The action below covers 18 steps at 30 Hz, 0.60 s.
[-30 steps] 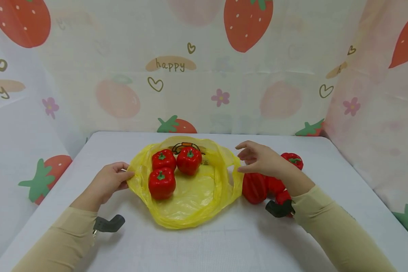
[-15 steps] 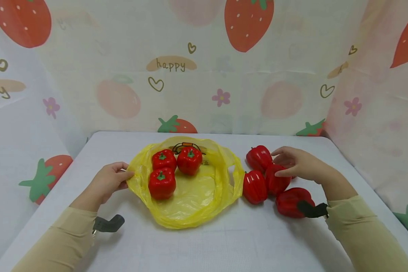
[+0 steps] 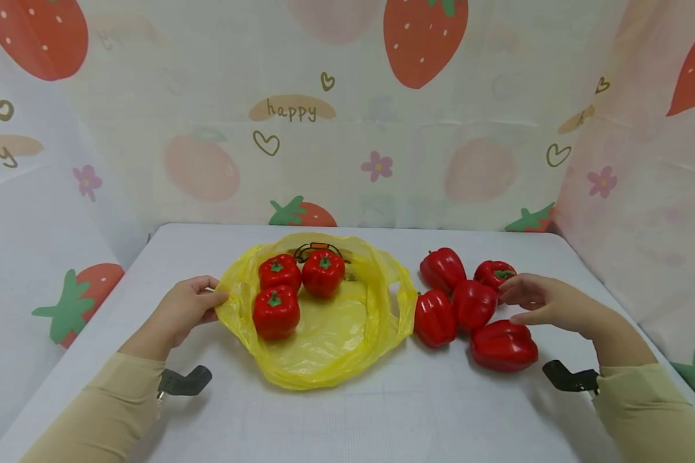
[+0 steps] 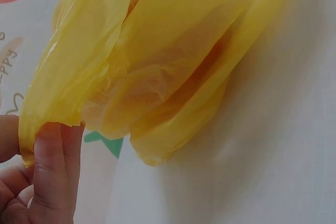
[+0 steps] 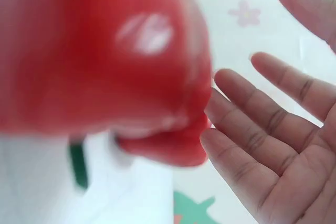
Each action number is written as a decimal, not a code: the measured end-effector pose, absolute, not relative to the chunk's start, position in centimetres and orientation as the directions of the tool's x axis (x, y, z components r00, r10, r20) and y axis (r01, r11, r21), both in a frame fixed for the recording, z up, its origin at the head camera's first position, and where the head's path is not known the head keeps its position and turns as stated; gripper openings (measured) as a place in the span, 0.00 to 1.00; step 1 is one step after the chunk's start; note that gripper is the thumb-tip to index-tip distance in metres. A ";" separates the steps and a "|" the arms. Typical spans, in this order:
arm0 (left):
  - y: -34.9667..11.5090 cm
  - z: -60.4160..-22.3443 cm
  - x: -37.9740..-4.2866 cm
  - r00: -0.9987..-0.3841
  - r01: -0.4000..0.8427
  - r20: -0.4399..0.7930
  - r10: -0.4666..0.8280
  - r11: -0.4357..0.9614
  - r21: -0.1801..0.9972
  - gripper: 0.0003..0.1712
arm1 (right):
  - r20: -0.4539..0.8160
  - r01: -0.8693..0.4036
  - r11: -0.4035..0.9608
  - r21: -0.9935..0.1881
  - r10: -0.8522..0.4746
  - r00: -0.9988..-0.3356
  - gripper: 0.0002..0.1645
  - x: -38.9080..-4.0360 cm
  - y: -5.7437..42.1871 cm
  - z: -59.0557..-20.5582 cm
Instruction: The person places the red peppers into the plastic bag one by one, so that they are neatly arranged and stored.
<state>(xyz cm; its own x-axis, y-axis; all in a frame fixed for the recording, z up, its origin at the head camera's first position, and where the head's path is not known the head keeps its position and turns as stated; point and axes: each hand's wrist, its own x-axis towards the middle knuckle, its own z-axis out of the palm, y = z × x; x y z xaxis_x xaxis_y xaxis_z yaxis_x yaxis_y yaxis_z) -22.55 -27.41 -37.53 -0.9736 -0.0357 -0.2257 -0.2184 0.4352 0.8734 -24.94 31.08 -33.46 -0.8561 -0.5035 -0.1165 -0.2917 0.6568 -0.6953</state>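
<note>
My left hand point(image 3: 181, 315) pinches the left edge of a yellow plastic bag point(image 3: 324, 360) between thumb and fingers. In the left wrist view the bag's thin film point(image 4: 157, 66) hangs from those fingers. The bag's mouth is spread wide, and three red bell peppers point(image 3: 275, 313) with green stems sit inside at its left and back. My right hand point(image 3: 562, 305) hovers with nothing in it beside a group of red bell peppers, close to the front one point(image 3: 504, 346). A large blurred pepper point(image 5: 115, 51) fills the right wrist view, beside my outstretched fingers point(image 5: 247, 171).
Several peppers lie clustered right of the bag, the leftmost one point(image 3: 434, 318) up against its handle loop. A black wrist mount point(image 3: 185, 381) juts from each sleeve. Strawberry-printed cloth point(image 3: 347, 161) walls the back and sides of the white table point(image 3: 347, 424).
My right hand has moved from the bag's right handle across the peppers to their right side, uncovering them. The left hand keeps its hold on the bag, which has not moved.
</note>
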 end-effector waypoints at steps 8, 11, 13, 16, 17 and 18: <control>-27.3 -37.3 -22.4 -0.974 -0.216 -0.225 -0.031 0.438 0.873 0.19 | -0.139 -0.250 0.643 -0.724 -0.491 -0.860 0.32 -24.1 33.2 -35.3; -27.3 -37.3 -22.4 -0.974 -0.215 -0.225 -0.030 0.439 0.872 0.20 | -0.152 -0.234 0.625 -0.744 -0.501 -0.852 0.33 -23.9 33.5 -35.9; -27.3 -37.3 -22.4 -0.975 -0.212 -0.223 -0.028 0.439 0.873 0.20 | -0.169 -0.212 0.619 -0.756 -0.498 -0.850 0.35 -23.7 33.6 -36.2; -27.2 -37.4 -22.4 -0.975 -0.212 -0.222 -0.028 0.439 0.873 0.20 | -0.201 -0.177 0.620 -0.764 -0.490 -0.848 0.38 -23.5 33.7 -36.6; -27.2 -37.4 -22.4 -0.974 -0.212 -0.223 -0.029 0.440 0.873 0.20 | -0.213 -0.163 0.620 -0.768 -0.486 -0.847 0.39 -23.4 33.8 -36.7; -27.2 -37.4 -22.4 -0.974 -0.213 -0.223 -0.030 0.439 0.873 0.20 | -0.221 -0.151 0.616 -0.773 -0.485 -0.846 0.40 -23.3 33.8 -36.7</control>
